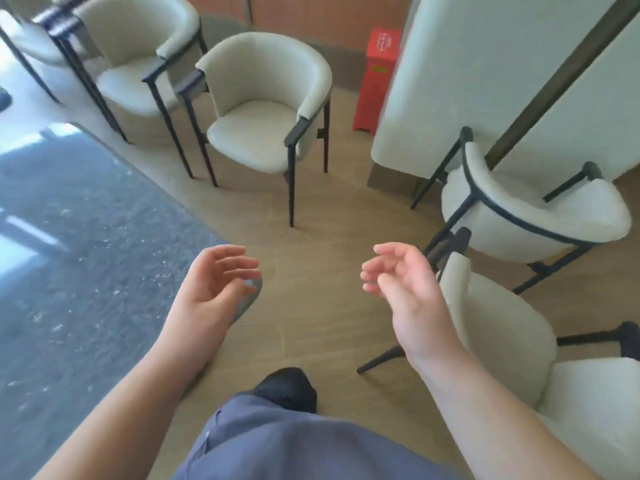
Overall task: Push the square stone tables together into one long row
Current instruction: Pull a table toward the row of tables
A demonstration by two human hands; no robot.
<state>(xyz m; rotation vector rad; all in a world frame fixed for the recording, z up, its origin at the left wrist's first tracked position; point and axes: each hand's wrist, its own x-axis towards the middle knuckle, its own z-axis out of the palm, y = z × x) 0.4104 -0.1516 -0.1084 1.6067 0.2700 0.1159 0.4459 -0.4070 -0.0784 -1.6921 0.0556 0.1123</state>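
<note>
The fingers (pixel 239 263) of the left hand (pixel 214 282) are loosely curled and slightly spread, palm turned up, holding nothing. The right hand (pixel 401 285) mirrors it: fingers relaxed, half bent, gripping nothing. Both hang in the air over the floor (pixel 311 323), well apart from each other.

Outward from the left hand, at its nine o'clock, lies the stone worktop (pixel 79 254), grey and speckled, filling the left side of the view. Its rounded near corner sits just beside the left fingers, partly behind them; whether they touch it I cannot tell. The visible edge runs from that corner toward eleven o'clock. Only this one worktop shows, so where the row's next table stands is hidden.

The left hand is plainly nearer; the right is well apart from the stone, with a chair (pixel 495 327) at its three o'clock. More chairs (pixel 263 109) stand at twelve o'clock, a red box (pixel 377 77) beyond them.

The coming move likely needs both hands brought leftward onto that edge.
</note>
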